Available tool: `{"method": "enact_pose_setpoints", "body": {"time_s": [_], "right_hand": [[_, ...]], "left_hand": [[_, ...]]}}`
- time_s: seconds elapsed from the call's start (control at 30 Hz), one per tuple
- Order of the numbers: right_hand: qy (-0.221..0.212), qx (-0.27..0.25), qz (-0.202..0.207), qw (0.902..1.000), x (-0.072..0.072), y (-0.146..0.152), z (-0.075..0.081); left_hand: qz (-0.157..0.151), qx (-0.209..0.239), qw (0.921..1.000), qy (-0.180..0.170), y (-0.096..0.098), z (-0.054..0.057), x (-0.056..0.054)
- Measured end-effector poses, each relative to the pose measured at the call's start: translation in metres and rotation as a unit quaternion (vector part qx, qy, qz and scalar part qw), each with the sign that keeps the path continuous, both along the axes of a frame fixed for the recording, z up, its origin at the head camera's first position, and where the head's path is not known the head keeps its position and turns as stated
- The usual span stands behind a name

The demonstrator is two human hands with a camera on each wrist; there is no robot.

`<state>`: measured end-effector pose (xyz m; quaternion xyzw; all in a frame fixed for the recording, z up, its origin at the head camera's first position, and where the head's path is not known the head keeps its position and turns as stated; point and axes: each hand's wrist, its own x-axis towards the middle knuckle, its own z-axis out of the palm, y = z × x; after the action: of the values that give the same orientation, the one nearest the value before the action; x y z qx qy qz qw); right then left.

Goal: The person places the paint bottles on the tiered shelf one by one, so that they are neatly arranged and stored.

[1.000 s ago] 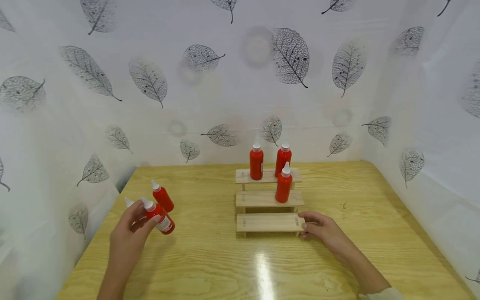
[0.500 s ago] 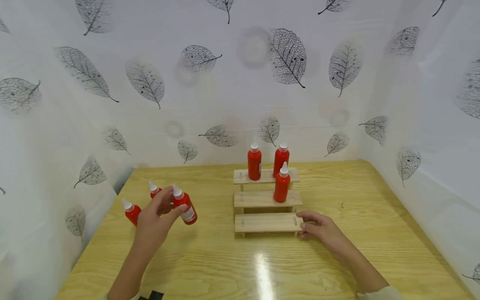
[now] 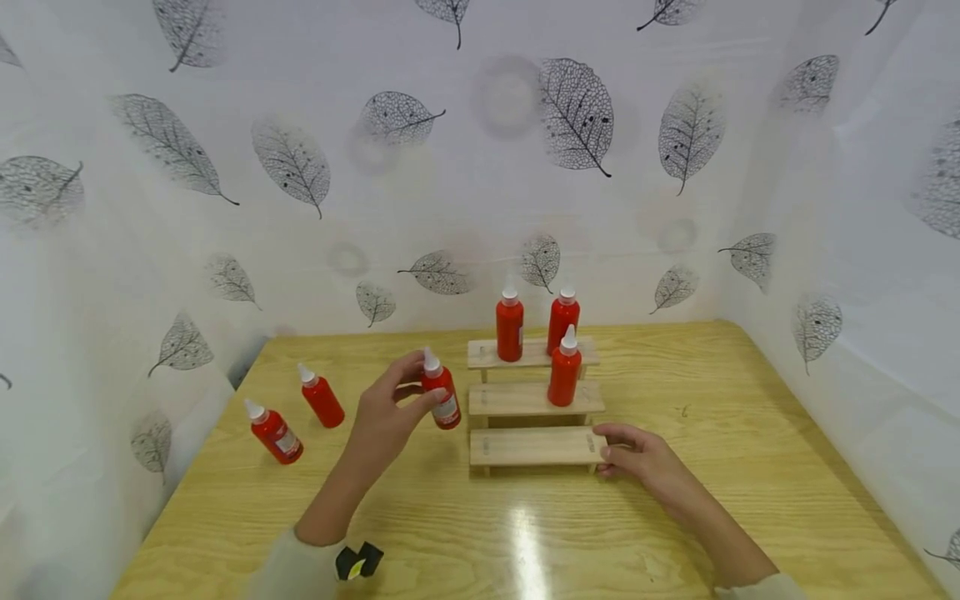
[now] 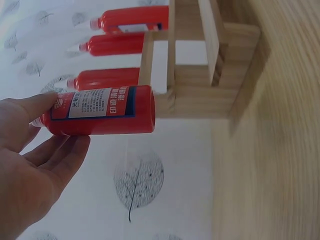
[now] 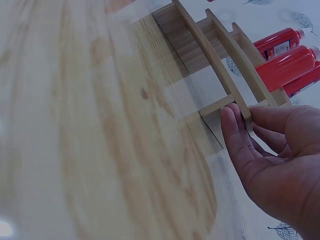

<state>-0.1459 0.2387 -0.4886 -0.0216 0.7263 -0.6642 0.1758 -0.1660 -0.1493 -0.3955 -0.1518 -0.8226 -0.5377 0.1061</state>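
Observation:
My left hand (image 3: 386,417) grips a red squeeze bottle (image 3: 442,398) with a white pointed cap, held in the air just left of a three-step wooden rack (image 3: 536,447). In the left wrist view the thumb and fingers pinch this labelled bottle (image 4: 102,111) near its cap end. My right hand (image 3: 645,467) pinches the right end of the rack's lowest board; in the right wrist view the thumb and fingers clasp the board's end (image 5: 235,95). One red bottle (image 3: 565,371) stands upright on the middle step, at its right. Two more, a left one (image 3: 510,329) and a right one (image 3: 562,321), stand on the top step.
Two red bottles stand on the wooden table (image 3: 420,533) at the left, a front one (image 3: 277,433) and a rear one (image 3: 323,402). A white leaf-patterned curtain (image 3: 465,192) encloses the table at the back and both sides.
My left hand has carried its bottle rightward from beside the two left bottles to near the rack, uncovering them. The right hand keeps its grip on the lowest board.

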Motion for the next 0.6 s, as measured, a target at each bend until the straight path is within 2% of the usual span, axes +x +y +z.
{"method": "enact_pose_setpoints", "body": {"time_s": [0.27,0.43,0.6], "right_hand": [[0.004,-0.004,0.007,1.0000,0.000,0.001,0.002],[0.008,-0.009,0.010,0.9999,0.000,0.001,0.002],[0.007,-0.008,0.010,0.9999,0.000,0.001,0.001]], "left_hand": [[-0.044,0.025,0.9985,0.018,0.038,-0.005,-0.020],[-0.061,0.036,0.9975,0.009,0.057,-0.010,-0.032],[-0.067,0.032,0.9973,-0.006,0.071,-0.011,-0.039]]}}
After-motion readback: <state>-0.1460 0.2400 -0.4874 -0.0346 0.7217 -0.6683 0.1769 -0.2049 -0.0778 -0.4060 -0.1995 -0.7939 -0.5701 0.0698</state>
